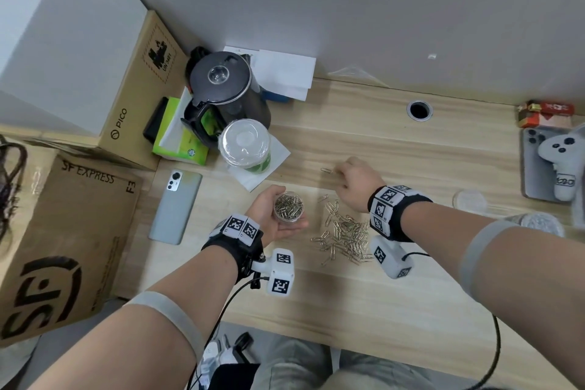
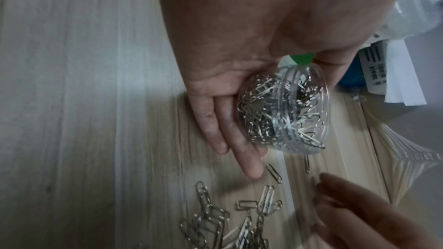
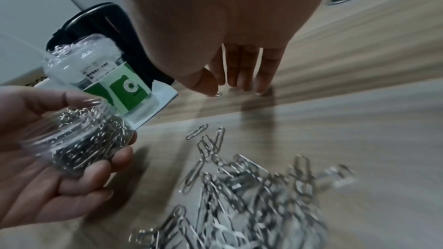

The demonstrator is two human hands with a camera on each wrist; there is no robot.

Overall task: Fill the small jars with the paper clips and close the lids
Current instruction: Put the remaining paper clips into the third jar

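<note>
My left hand (image 1: 278, 222) is palm up above the wooden table (image 1: 411, 294) and its curled fingers (image 2: 225, 132) hold a small clear jar (image 1: 288, 206), lidless and almost full of paper clips. The same jar (image 3: 79, 139) shows in the right wrist view. A loose pile of silver paper clips (image 1: 345, 237) lies right of that hand. My right hand (image 1: 340, 172) reaches past the pile, fingers pointing down. Its thumb and forefinger (image 3: 210, 82) close on a single stray clip (image 3: 217, 94) on the table. A clear round lid (image 1: 469, 201) lies further right.
A large clear tub with a green label (image 1: 245, 146) and a black kettle (image 1: 228, 89) stand behind the left hand. A grey phone (image 1: 175, 207) lies left, cardboard boxes (image 1: 63, 231) beyond it. At the right edge sit a phone and white controller (image 1: 544, 161); a cable hole (image 1: 419, 110) is at the back.
</note>
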